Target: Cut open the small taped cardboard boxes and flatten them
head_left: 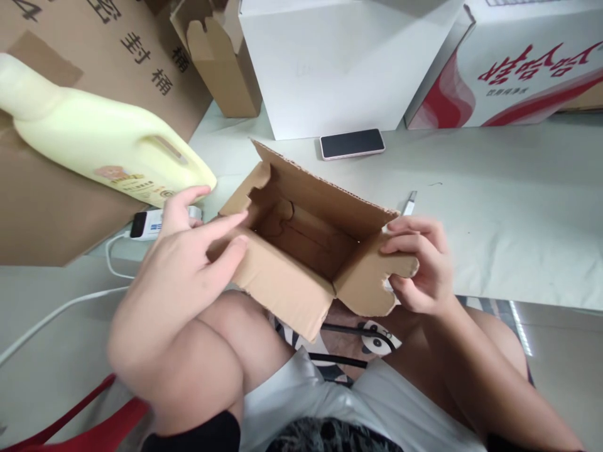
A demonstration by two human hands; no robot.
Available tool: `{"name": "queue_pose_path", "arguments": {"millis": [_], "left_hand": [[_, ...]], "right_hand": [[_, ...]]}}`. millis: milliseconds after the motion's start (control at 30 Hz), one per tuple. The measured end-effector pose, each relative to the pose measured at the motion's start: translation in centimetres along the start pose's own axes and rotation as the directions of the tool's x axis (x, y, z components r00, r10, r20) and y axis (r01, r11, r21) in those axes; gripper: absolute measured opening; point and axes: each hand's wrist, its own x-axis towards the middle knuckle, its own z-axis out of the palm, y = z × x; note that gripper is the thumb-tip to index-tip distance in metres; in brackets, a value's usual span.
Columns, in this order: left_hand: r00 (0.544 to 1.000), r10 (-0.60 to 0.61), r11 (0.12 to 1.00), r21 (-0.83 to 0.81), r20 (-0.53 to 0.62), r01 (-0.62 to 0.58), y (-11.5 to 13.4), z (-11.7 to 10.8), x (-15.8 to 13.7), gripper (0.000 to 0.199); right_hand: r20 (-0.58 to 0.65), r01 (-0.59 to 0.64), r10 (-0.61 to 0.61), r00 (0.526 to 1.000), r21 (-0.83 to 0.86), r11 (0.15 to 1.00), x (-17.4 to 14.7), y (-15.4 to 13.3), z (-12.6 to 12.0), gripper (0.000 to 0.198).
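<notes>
An open cardboard box (301, 276) is held above my lap at the table's front edge, tilted so that its inside shows. Its flaps stand apart, and a dark curved line runs across the inner wall and bottom. At the box's left corner, my left hand (188, 257) has thumb and forefinger closed on the cardboard, with another finger raised. My right hand (424, 260) grips the notched right flap (365, 292) between fingers and thumb. Just beyond the right hand lies what looks like a box cutter (409, 202), partly hidden.
A phone (352, 144) lies on the table (509, 207) before a large white box (339, 69). A red-and-white carton (509, 81) stands right of that. At left are a pale yellow jug (108, 141), a power strip (153, 224) with white cable, and large cardboard boxes (127, 94).
</notes>
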Motion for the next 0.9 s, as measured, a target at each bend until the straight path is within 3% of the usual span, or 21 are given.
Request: {"name": "queue_pose_path", "arguments": {"millis": [133,433,733,900], "left_hand": [[0.996,-0.045,0.999,-0.027,-0.075,0.043,0.5,-0.2,0.7,0.08],[0.985,-0.04,0.977,-0.213,-0.171,0.002,0.8,1.3,1.8,0.069],[0.972,0.018,0.975,-0.213,-0.236,-0.07,1.0,1.7,2.1,0.06],[0.968,0.021,0.966,-0.244,-0.251,-0.084,1.3,1.7,2.1,0.05]], "right_hand": [[0.041,0.029,-0.029,0.999,-0.011,1.0,0.0,0.1,0.0,0.015],[0.074,0.009,-0.018,0.997,0.113,0.994,-0.3,0.6,0.2,0.02],[0.089,0.052,-0.059,0.994,0.075,0.996,0.1,0.6,0.0,0.018],[0.102,0.069,-0.073,0.992,0.044,0.997,-0.1,0.9,-0.4,0.027]]}}
